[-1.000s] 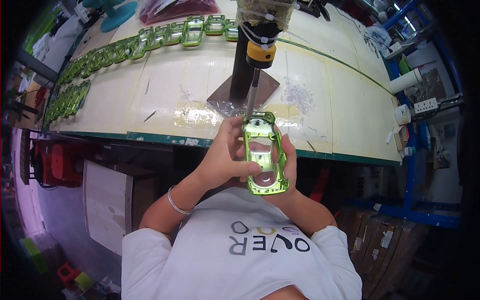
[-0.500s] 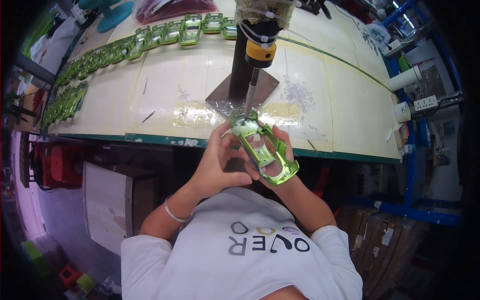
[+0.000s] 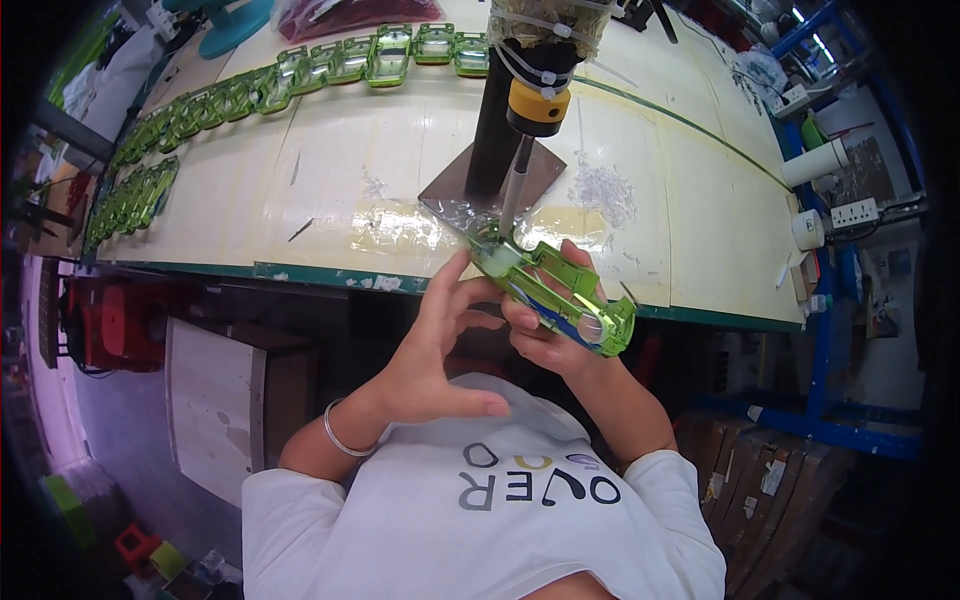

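My right hand is closed around a shiny green toy car body shell, fingers below and behind it. The shell lies tilted, its open frame facing up and a blue patch along its near side. My left hand is spread, thumb well apart; its index fingertip is at the shell's left end, and I cannot tell if it touches. Above that end hangs a fixed driver-like tool with a yellow collar and a thin shaft. The shaft's tip meets the shell's end, its contact point partly hidden.
A black post rises from a brown base plate on the pale table. Similar green shells stand in a curved row at the back left. Clear plastic scraps lie right of the post. The table's green edge runs in front.
The shell has turned, its near end swinging right and its side tipping into view. My right hand turned with it. My left thumb has moved down, away from the shell.
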Available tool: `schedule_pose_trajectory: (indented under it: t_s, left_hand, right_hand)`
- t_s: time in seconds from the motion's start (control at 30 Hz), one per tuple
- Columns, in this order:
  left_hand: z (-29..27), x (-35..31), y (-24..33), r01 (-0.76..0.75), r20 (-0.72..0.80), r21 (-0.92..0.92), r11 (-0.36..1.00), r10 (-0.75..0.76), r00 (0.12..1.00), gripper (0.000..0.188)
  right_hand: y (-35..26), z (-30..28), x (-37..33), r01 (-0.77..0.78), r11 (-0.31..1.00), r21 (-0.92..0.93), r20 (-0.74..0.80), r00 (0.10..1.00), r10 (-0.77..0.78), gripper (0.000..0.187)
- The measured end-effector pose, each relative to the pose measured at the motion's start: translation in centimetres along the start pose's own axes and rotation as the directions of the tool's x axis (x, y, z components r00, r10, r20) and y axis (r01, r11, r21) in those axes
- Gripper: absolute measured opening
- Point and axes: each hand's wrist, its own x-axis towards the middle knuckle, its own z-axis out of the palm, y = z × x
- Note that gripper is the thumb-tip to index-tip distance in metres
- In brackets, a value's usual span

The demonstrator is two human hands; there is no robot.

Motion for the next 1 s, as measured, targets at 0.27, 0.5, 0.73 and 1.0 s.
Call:
schedule_pose_trajectory:
  t_s: [0.27,0.5,0.73,1.0]
  left_hand:
    - [0.5,0.0,0.3,0.019,-0.072,-0.017,1.000,-0.020,0.997,0.118]
    - [0.3,-0.5,0.2,0.003,-0.010,0.032,0.999,-0.003,1.000,0.117]
    - [0.5,-0.6,0.0,0.022,-0.065,0.002,1.000,-0.022,0.998,0.117]
    - [-0.3,-1.7,-2.5,0.171,-0.120,-0.142,0.975,-0.188,0.975,0.092]
  right_hand:
    - [-0.4,-0.2,-0.1,-0.049,0.999,0.012,0.005,0.999,0.048,0.048]
    - [-0.4,-0.3,-0.1,-0.071,0.997,-0.002,-0.014,0.997,0.071,0.047]
    - [-0.5,-0.2,0.0,-0.074,0.997,0.023,0.020,0.997,0.073,0.052]
    - [0.0,-0.7,-3.2,-0.088,0.995,-0.039,-0.289,0.955,0.073,0.055]
